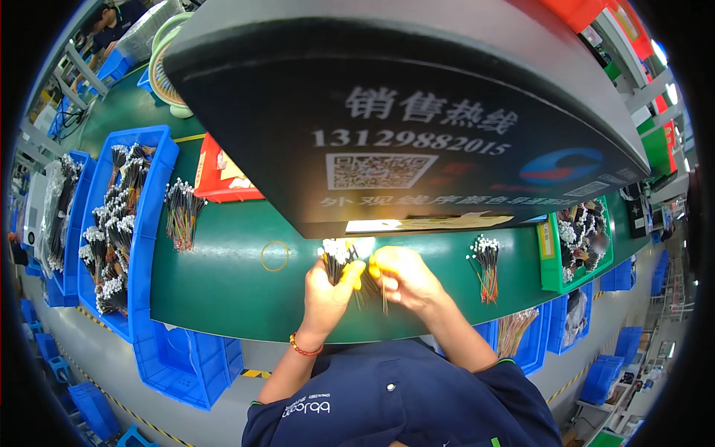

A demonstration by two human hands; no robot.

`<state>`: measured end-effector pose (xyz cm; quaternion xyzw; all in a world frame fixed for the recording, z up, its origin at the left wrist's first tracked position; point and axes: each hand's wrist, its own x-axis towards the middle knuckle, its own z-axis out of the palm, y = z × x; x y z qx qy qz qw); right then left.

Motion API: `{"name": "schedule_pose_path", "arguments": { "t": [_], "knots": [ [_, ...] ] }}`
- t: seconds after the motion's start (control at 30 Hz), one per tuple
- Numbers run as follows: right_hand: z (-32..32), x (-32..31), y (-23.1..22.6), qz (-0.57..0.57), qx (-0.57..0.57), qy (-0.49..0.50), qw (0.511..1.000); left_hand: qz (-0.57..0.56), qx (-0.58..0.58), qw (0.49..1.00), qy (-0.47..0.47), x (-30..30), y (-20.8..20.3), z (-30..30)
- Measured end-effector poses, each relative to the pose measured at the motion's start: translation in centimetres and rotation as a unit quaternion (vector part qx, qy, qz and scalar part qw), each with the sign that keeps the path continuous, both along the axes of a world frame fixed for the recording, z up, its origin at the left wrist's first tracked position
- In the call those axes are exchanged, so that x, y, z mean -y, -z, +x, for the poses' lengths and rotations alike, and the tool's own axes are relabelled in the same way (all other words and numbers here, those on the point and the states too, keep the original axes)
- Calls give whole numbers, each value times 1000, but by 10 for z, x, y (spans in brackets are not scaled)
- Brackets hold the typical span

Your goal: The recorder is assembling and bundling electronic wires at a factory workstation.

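My left hand [328,289] is closed around a bundle of thin dark wires with white connectors [336,252], just below the machine's lower edge. The connector ends point away from me and the wire tails hang toward me. Close by on the right, my right hand [408,277] pinches a few thin wires [385,296] whose ends stick out below the fingers. Yellow covers are on fingertips of both hands. A lit strip makes the tips of the bundle too bright to see in detail.
A large dark machine [283,112] overhangs the green table [231,290]. Wire bundles lie at left [182,216] and right [486,268]. A blue bin [165,160], a red tray [202,175] and a green bin [551,279] stand around. A rubber band [275,255] lies at left.
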<state>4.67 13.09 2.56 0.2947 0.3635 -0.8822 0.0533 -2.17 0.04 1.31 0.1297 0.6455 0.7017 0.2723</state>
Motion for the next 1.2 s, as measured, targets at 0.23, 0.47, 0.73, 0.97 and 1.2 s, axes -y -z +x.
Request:
{"name": "schedule_pose_path", "arguments": {
  "t": [0.23, 0.47, 0.73, 0.97, 1.2],
  "knots": [
    [-10, -12, 28, -187, -33, 119, 975, 195, 350, 916, -14, 12, 15, 3],
    [-14, -10, 33, -202, -32, 155, 966, 184, 341, 922, -2, 12, 11, 8],
    [-8, 5, 36, 424, -141, -1, 894, 186, 319, 929, 14, 5, 11, 12],
    [-10, -15, 21, -47, -36, 53, 997, 130, 325, 937, -17, 11, 3, 10],
    [-17, -10, 26, -125, -10, 132, 983, 146, 323, 935, -11, 11, 1, 9]
  ]
}}
